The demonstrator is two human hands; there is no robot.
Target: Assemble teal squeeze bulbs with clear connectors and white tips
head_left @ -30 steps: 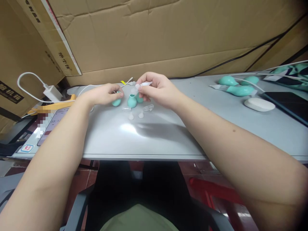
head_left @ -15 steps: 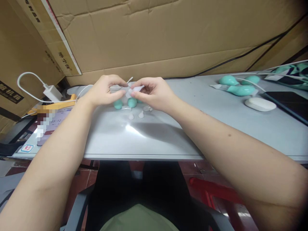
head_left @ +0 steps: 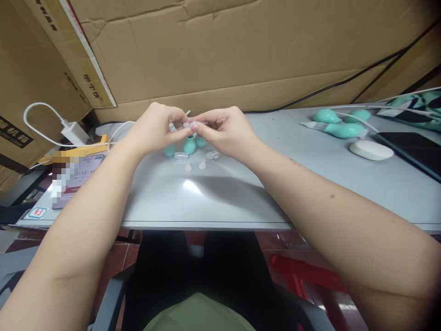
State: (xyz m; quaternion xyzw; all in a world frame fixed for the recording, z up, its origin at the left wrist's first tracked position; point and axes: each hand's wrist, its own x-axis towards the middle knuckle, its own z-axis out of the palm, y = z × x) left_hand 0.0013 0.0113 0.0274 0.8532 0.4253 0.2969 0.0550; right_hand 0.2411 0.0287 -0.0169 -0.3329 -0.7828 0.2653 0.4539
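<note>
My left hand (head_left: 159,125) and my right hand (head_left: 230,130) meet above the table, fingertips nearly touching. Both are closed in a pinch on a small translucent white piece (head_left: 188,125), whose exact kind is mostly hidden by the fingers. Just below them stands a turquoise rubber bulb (head_left: 189,145) with an open neck. Other turquoise bulbs are beside it, partly covered by my hands. Nearer to me lie a clear short tube (head_left: 181,156), another clear part (head_left: 212,155) and two small whitish cone-shaped tips (head_left: 188,167).
At the right, several turquoise bulbs (head_left: 346,130) lie by a white rounded case (head_left: 371,150) and a dark tablet-like slab (head_left: 411,149). A phone (head_left: 81,177), a white charger (head_left: 75,134) and a yellow power strip (head_left: 81,149) are at the left. Cardboard (head_left: 223,55) walls the table's back.
My hands have come closer together, and the fingers now cover more of the white piece. The turquoise bulb's neck below them shows more.
</note>
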